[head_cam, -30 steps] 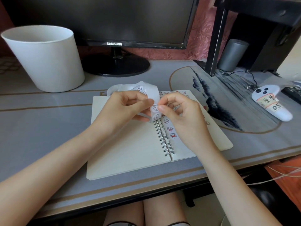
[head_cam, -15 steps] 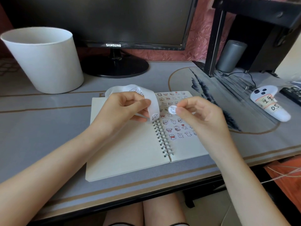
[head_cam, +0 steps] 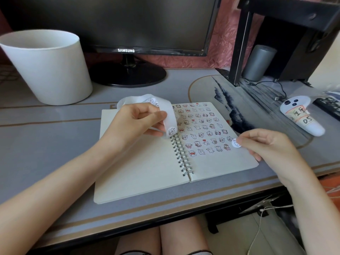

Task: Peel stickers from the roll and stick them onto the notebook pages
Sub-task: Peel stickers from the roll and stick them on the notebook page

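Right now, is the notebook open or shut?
Open. The notebook lies flat, pages spread either side of the spiral binding; left page blank, right page carrying rows of stickers.

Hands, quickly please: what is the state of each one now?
Left hand: grips the sticker roll.
Right hand: pinches one round sticker.

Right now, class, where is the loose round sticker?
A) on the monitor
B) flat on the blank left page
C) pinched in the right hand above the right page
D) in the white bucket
C: the right hand pinches the round sticker at its fingertips, just over the right page's outer edge.
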Demonstrator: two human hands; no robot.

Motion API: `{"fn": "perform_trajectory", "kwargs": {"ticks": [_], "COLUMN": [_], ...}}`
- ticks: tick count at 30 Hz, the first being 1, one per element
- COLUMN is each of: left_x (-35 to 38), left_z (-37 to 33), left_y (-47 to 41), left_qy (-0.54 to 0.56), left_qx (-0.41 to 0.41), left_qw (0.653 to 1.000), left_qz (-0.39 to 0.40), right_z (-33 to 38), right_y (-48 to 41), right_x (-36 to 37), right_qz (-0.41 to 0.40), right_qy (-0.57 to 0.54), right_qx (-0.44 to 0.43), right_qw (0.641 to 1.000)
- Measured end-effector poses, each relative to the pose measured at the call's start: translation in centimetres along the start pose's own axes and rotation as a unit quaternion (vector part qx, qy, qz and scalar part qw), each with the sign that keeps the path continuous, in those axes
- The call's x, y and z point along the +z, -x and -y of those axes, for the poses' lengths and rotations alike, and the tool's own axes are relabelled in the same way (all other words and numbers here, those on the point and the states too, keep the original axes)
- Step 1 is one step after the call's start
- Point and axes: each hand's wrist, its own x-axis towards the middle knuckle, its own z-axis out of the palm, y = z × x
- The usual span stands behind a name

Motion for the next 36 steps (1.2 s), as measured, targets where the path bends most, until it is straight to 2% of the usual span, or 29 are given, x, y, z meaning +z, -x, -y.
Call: {"fn": "perform_trajectory", "kwargs": {"ticks": [17, 36], "left_x": [0.0, 0.0], "left_z": [0.0, 0.0], "left_y": [0.1, 0.1], "left_qy": [-0.009, -0.005], "left_qx": [0.006, 0.009], "left_qw": [1.000, 1.000], "left_qz": [0.001, 0.004], "right_z": [-0.6, -1.3], "right_y": [-0.4, -0.5], "right_x": [0.0, 0.5], "right_qz": [0.001, -0.020], "right_qy": [0.025, 0.051], "right_qx": [0.008, -0.052], "right_qw": [1.000, 0.997]}}
